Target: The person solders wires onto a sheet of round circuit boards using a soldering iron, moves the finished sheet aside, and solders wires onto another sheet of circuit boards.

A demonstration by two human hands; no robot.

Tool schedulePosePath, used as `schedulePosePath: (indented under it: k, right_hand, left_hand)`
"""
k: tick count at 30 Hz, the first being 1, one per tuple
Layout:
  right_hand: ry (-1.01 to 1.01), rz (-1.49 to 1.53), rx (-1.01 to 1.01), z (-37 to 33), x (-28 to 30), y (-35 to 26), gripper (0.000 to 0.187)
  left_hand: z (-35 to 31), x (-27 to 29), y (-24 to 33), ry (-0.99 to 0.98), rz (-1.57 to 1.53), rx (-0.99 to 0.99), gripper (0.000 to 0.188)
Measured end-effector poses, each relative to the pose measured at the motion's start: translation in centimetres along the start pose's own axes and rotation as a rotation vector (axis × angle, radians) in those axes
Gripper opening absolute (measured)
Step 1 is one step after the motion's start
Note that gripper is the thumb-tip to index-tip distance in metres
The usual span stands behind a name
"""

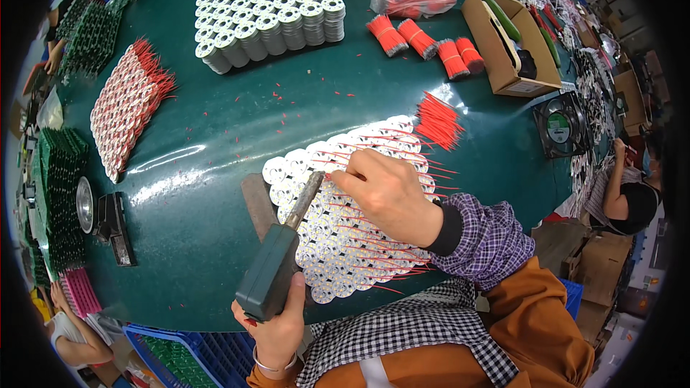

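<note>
My left hand (277, 330) is wrapped round the handle of a dark green soldering gun (269, 273). The gun's metal tip (307, 197) points up and to the right, over a panel of round white LED boards (327, 248). Fingers pinched, my right hand (392, 197) is over the panel's upper middle, close beside the tip. A bit of red wire shows at its fingertips; the rest of that wire is hidden. Several red wires (384, 243) lie across the boards, their ends sticking out past the right edge. A flat bar (259, 199) lies by the panel's left edge.
Loose red wires (439, 121) lie beyond the panel, near bundled wires (388, 34) and a cardboard box (521, 85). Stacked round boards (269, 18) stand at the back. A wired panel (123, 111), a lamp (85, 205) and a fan (560, 126) flank the work. Co-workers sit at both sides.
</note>
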State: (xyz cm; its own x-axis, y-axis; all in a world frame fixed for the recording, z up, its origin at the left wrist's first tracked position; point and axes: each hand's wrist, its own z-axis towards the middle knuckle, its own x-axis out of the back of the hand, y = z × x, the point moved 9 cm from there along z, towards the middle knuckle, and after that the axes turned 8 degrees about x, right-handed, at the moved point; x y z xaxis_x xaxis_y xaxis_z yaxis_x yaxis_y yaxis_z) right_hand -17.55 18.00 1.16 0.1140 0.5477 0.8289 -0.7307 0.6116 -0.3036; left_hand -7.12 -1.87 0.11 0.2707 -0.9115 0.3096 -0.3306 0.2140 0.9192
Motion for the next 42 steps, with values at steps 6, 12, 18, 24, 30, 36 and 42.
schedulePosePath:
  k: [6,12,18,24,30,36,42]
  right_hand:
    - [0.009,-0.009,0.011,0.0,-0.1,-0.1,0.015]
    - [0.007,-0.018,0.002,-0.1,-0.2,-0.1,0.014]
    - [0.046,-0.017,0.012,-0.3,0.0,-0.1,0.015]
    - [0.064,-0.023,0.037,0.1,0.5,-0.4,0.016]
    - [0.083,-0.026,0.069,0.0,0.3,-1.1,0.014]
    - [0.052,-0.005,0.073,0.2,-0.1,-1.2,0.013]
    - [0.037,-0.016,0.07,0.0,-0.4,-1.1,0.014]
  left_hand:
    - [-1.1,2.0,-2.6,0.121,0.055,-0.075,0.029]
    - [-0.9,1.5,-2.0,0.095,0.097,-0.137,0.029]
    - [-0.3,0.8,-1.7,0.042,0.101,-0.088,0.03]
    - [-0.8,1.6,-1.8,0.082,0.112,-0.14,0.029]
    - [-1.2,2.1,-2.2,0.085,0.109,-0.093,0.03]
    - [-1.3,2.1,-2.6,0.093,0.08,-0.08,0.028]
    - [-1.0,1.5,-2.6,0.038,0.027,0.012,0.026]
